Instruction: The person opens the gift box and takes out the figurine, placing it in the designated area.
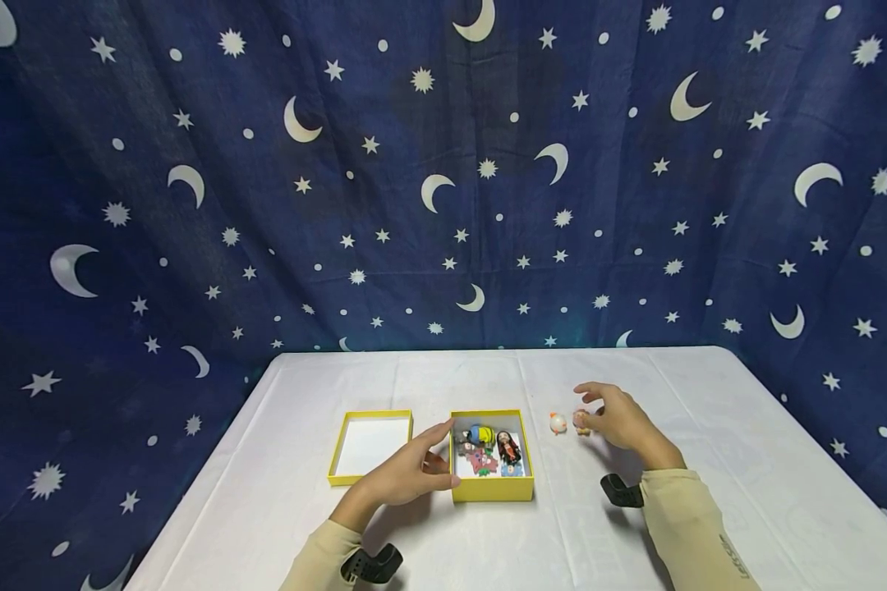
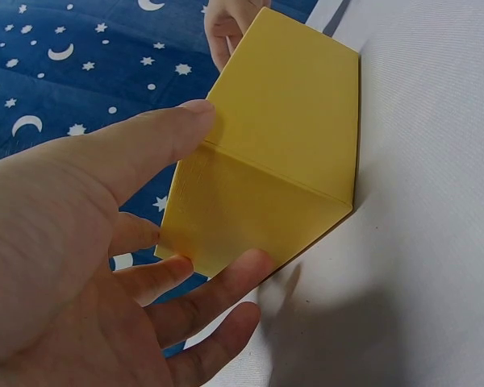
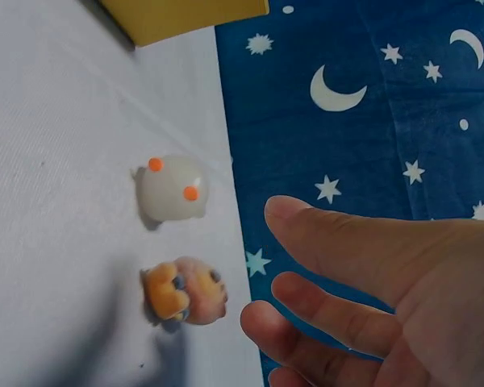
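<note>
A yellow box (image 1: 492, 490) stands on the table with several small toy figures inside, among them a blue-and-yellow figure (image 1: 480, 435) and a dark-haired doll (image 1: 508, 448). My left hand (image 1: 406, 469) rests against the box's left side, thumb at its near corner and fingers relaxed. To the right of the box lie a white round toy with orange spots (image 3: 173, 189) and a small orange-and-pink figurine (image 3: 185, 292). Just over the figurine hovers my right hand (image 1: 621, 419), its fingers loosely bent; the right wrist view shows a gap between them and the figurine.
Left of the box lies the yellow-rimmed lid (image 1: 369, 447), its white inside facing up. A white cloth covers the table (image 1: 443, 377). Behind hangs a dark blue curtain (image 1: 384, 205) patterned with moons and stars.
</note>
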`<state>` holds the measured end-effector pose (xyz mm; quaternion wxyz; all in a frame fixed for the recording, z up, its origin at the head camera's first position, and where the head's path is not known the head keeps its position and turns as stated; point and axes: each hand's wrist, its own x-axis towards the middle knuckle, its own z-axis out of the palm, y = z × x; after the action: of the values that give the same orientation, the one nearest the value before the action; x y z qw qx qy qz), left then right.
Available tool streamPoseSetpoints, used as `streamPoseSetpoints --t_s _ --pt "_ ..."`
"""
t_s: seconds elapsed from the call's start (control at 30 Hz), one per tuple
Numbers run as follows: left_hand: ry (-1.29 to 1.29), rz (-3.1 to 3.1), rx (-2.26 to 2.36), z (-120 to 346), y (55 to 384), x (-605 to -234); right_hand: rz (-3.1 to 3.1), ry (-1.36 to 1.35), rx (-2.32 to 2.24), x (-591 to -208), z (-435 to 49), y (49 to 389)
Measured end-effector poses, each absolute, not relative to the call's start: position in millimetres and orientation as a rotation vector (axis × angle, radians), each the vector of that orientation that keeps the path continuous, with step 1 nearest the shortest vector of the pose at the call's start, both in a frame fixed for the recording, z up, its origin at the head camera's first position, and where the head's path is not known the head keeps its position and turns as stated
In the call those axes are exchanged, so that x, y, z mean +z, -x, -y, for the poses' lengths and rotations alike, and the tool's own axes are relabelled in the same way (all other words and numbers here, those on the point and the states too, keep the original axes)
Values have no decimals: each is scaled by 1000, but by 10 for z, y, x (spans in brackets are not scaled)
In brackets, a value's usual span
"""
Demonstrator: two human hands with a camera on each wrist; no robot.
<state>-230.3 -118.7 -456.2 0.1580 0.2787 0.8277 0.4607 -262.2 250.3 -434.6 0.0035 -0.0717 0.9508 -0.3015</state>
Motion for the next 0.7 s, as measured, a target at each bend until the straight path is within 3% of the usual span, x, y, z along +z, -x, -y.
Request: streamPoseSetpoints --t_s 0.7 --pt "-794 -2381 1308 1189 2300 -4559 -2963 389 -1077 -4279 -2178 2567"
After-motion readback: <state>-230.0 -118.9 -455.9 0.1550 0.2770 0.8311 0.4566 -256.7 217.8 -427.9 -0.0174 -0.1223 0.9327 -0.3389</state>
